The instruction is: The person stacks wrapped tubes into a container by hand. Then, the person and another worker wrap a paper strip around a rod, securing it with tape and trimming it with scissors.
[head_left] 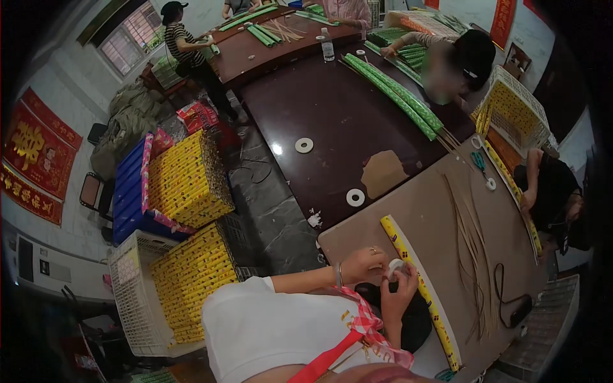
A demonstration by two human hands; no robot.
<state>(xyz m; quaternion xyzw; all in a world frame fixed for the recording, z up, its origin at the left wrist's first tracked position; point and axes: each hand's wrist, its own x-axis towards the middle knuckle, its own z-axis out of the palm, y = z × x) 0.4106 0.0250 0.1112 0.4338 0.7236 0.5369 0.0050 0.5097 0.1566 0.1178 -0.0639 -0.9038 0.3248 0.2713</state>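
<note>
My right hand (401,290) is closed around a white tape roll (396,265), held above the near edge of the brown table. Close beside it, my left hand (366,263), with a bracelet at the wrist, has its fingers pinched together. What lies between those fingertips is too small to make out. Just past both hands a long yellow patterned tube (426,295) lies along the brown table (440,230), with a pale strip showing along its far side.
Thin brown sticks (469,249), teal scissors (478,161) and a black corded object (520,311) lie on my table. White rolls (355,197) and green tubes (396,92) rest on the dark table (281,115). Crates of yellow tubes (191,281) stand left. Co-workers (552,198) work around the tables.
</note>
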